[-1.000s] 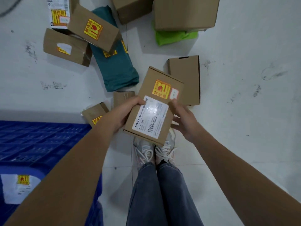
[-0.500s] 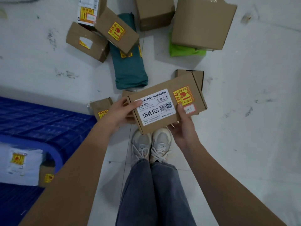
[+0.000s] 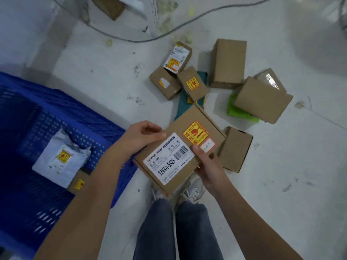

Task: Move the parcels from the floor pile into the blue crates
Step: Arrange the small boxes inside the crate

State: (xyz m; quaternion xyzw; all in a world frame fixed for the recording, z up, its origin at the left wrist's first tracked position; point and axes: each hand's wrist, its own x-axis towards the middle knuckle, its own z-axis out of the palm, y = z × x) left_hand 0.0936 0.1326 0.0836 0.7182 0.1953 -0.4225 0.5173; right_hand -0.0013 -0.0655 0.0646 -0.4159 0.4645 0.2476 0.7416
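Head view, looking down: both hands grip a flat brown cardboard box (image 3: 180, 149) above the person's grey shoes (image 3: 193, 188). The left hand (image 3: 139, 138) closes over the box's upper-left edge, fingers curled on top. The right hand (image 3: 207, 166) clamps the lower-right edge, thumb pressed on the top face beside the white barcode label (image 3: 169, 158), the other fingers hidden underneath. A yellow-and-red sticker (image 3: 195, 132) sits above that label.

Left of the held box stands a blue crate (image 3: 105, 128), its perforated wall just beside the left forearm. Inside the crate lie a grey plastic mailer (image 3: 60, 158) and, touching it, a small brown box (image 3: 78, 182).

Beyond the held box, the floor pile (image 3: 212, 81) spreads out on the pale floor (image 3: 300, 166): several brown cartons, a teal bag (image 3: 183, 104) partly covered by them, and a green bag (image 3: 238, 111) under a larger carton. One small carton (image 3: 235, 149) lies just right of the held box. A dark cable (image 3: 169, 32) curves across the floor farther off.
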